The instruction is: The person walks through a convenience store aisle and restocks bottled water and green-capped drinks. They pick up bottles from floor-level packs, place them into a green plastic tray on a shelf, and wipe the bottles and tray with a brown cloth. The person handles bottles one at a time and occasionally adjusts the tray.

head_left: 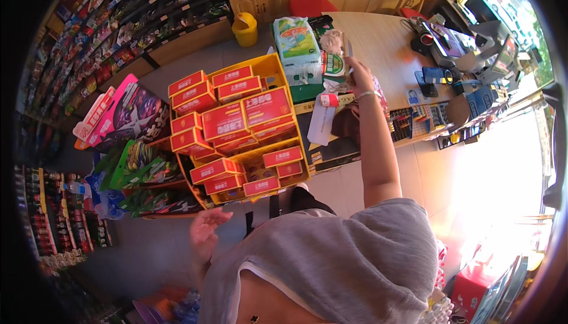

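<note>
Your left hand [206, 229]: open, apparently empty. Your right hand [360, 78]: bent, grip unclear. Red-and-white container [327, 100], at its eight o'clock: a careless leftward sweep might knock it.

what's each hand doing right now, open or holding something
Left hand: open, nothing visible in it.
Right hand: curled near a slim thing; grip cannot be told.

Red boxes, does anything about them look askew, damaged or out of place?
Slightly: in the yellow crate's near section, the red boxes lie at uneven angles with gaps between, unlike the tighter stacks beyond. No damage is visible.
</note>
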`<state>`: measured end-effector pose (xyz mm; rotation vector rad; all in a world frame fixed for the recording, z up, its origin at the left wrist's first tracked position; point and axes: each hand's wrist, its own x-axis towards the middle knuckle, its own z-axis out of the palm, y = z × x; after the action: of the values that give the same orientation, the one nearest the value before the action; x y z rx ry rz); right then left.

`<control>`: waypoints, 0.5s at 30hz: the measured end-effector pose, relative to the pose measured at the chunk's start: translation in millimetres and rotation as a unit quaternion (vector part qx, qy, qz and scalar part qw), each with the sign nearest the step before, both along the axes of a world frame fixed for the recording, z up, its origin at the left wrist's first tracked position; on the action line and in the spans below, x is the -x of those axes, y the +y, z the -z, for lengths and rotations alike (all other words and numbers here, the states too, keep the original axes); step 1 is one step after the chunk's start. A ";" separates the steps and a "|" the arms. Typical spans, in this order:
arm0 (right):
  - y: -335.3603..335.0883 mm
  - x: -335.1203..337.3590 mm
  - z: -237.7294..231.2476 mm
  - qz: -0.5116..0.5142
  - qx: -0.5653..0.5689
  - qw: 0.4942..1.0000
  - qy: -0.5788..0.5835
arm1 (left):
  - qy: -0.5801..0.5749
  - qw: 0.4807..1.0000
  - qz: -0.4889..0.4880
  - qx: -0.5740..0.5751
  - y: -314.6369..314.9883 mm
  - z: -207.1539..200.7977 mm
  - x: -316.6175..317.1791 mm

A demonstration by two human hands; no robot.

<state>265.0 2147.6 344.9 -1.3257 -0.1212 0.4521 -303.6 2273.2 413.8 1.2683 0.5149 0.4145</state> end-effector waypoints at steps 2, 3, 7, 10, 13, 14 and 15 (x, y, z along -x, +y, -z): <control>19.3 -30.8 24.2 0.052 0.160 0.982 -0.089 | 0.019 1.000 0.004 -0.019 -7.2 -10.0 -11.6; 23.4 -43.6 34.3 0.059 0.215 0.968 -0.110 | 0.016 0.999 0.005 -0.027 -10.7 -13.8 -15.8; 33.0 -76.0 57.0 0.122 0.349 0.913 -0.174 | 0.037 0.999 -0.023 -0.026 -23.0 -20.2 -29.5; 31.9 -71.6 61.0 0.050 0.388 0.890 -0.235 | 0.048 0.999 -0.019 -0.005 -31.3 -20.6 -40.0; 42.5 -51.9 51.7 -0.097 0.154 0.980 -0.086 | 0.049 0.998 -0.034 -0.011 -37.5 -19.1 -55.9; 51.4 -44.7 45.5 -0.068 0.178 0.972 -0.136 | 0.043 0.999 -0.032 -0.003 -39.4 -19.0 -62.2; 66.6 -40.1 36.8 -0.034 0.202 0.960 -0.193 | 0.039 0.999 -0.029 0.005 -41.0 -20.1 -68.1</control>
<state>305.1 2214.3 308.1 -1.8083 -0.4164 0.2774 -235.5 2232.2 434.0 1.2663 0.6216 0.4117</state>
